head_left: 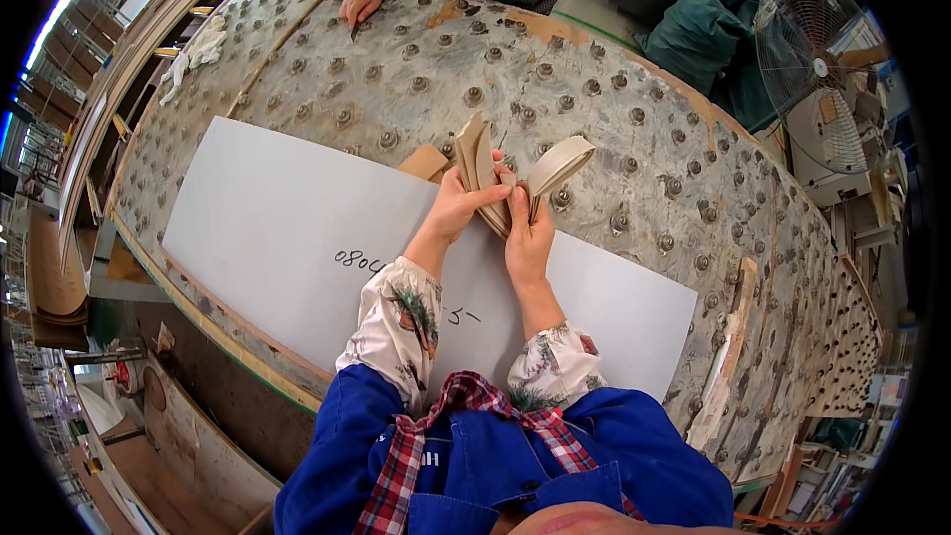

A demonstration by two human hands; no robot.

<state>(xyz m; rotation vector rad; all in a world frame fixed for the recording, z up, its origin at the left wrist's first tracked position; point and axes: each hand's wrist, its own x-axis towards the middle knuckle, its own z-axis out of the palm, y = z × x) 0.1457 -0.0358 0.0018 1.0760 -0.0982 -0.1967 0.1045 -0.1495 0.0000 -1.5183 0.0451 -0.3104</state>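
Both hands, left hand (pixel 458 206) and right hand (pixel 525 230), clench a folded sandpaper strip (pixel 515 173), probably; light, flexible, held at its lower folds.

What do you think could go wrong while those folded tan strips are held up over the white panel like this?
The folded tan strips are pinched only at their lower ends between the left hand and right hand, so a piece might slip and fan out. The loose tan loop could snag on the table's raised studs. A dropped strip might land on the white panel or roll toward the other person's hand.
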